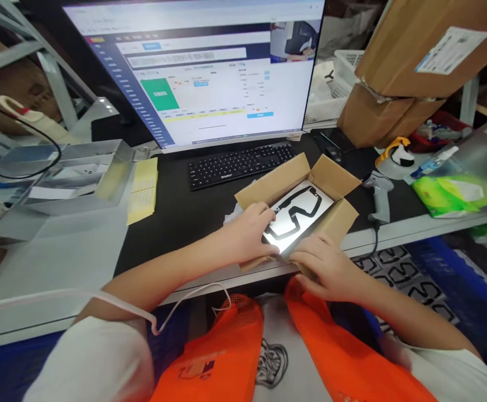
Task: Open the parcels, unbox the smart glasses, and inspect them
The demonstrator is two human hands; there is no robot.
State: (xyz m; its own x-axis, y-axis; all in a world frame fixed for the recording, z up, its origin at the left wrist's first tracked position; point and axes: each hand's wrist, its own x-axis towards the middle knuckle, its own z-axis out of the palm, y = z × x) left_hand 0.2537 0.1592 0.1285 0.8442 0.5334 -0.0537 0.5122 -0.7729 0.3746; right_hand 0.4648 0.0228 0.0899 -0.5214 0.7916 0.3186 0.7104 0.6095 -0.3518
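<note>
An open cardboard box (pixel 277 176) lies at the desk's front edge with its flaps folded outward. Inside it is a flat white box (pixel 307 209) printed with a thick black angular line. My left hand (pixel 249 231) grips the near left end of the white box, fingers on its top and thumb at its near edge. At the near right side, my right hand (pixel 324 262) holds the cardboard box, fingers over its wall and thumb below. The undersides of both boxes are hidden.
Behind the boxes are a black keyboard (pixel 241 164) and a lit monitor (pixel 218 84). A barcode scanner (pixel 380 198) and a green wipes pack (pixel 448 195) lie right. Yellow slips (pixel 143 190) are left. A blue crate (pixel 448 279) below holds several similar printed boxes.
</note>
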